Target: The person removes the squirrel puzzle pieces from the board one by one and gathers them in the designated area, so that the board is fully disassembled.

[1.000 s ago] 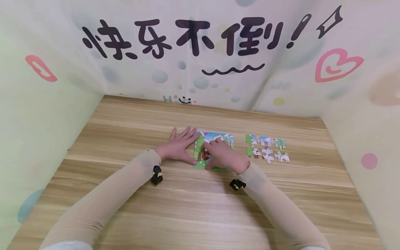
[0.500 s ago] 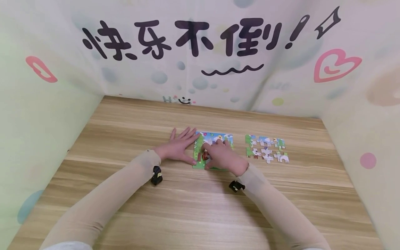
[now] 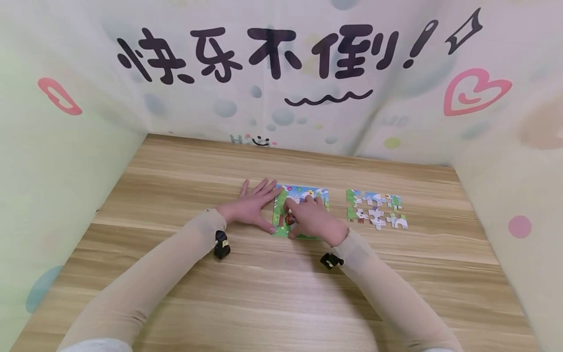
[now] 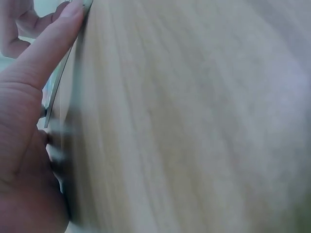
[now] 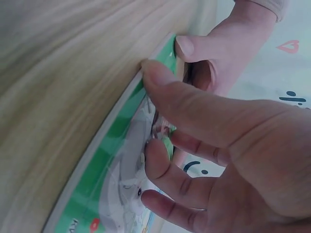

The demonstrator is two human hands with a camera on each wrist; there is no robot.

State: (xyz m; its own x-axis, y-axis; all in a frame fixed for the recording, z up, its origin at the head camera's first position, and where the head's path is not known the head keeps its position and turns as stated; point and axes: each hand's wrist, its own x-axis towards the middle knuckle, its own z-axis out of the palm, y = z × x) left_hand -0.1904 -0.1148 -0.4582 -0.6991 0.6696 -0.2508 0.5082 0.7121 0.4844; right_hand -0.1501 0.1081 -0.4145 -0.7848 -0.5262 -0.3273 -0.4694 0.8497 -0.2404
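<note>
The left hand [image 3: 249,207] rests on the table with fingers spread, thumb and fingertips touching the left edge of a flat jigsaw puzzle [image 3: 280,215]. That puzzle carries a colourful picture with green and blue parts. Over its lower right area reaches the right hand [image 3: 317,218], fingers bent, hiding part of the picture. In the right wrist view, its thumb is at the green near border of the puzzle [image 5: 104,170]. The other fingertips bend down at the picture, apart from the thumb, with no loose piece visible between them. The left wrist view shows the left thumb [image 4: 46,51] on the puzzle's edge.
Several loose jigsaw pieces [image 3: 376,217] lie in two rows to the right of the puzzle. The wood-grain table [image 3: 264,298] is bordered at the back and sides by a printed cloth [image 3: 308,122]. Each wrist wears a small black camera [image 3: 222,244].
Both hands stay almost where they were. The right wrist has shifted very slightly to the left; the puzzle and the loose pieces look unchanged.
</note>
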